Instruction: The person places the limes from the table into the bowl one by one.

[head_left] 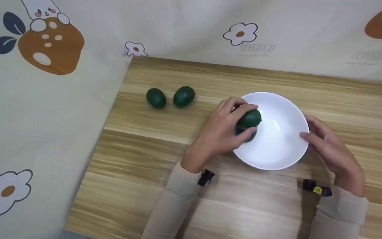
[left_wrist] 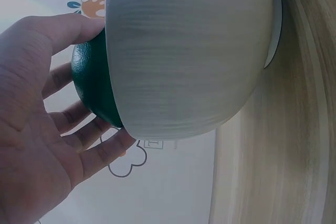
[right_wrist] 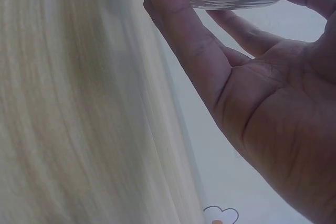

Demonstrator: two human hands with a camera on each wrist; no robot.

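While the left hand point(head_left: 222, 127) clamps one green fruit point(head_left: 250, 119) at the left rim of one white bowl point(head_left: 277, 146), a second fruit point(head_left: 252, 136) shows just below it, inside. Right hand point(head_left: 332, 147) grips the opposite rim — thumb on top. Two more fruits point(head_left: 184, 96) lie on the counter point(head_left: 144, 159) — four total. Bowl's foot point(left_wrist: 276, 24): left wrist view only; counter pair: head view only.

Wood-grain tabletop point(head_left: 138, 159) under a white bowl point(head_left: 277, 146) and two dark green fruits point(head_left: 156, 98) point(head_left: 184, 96)
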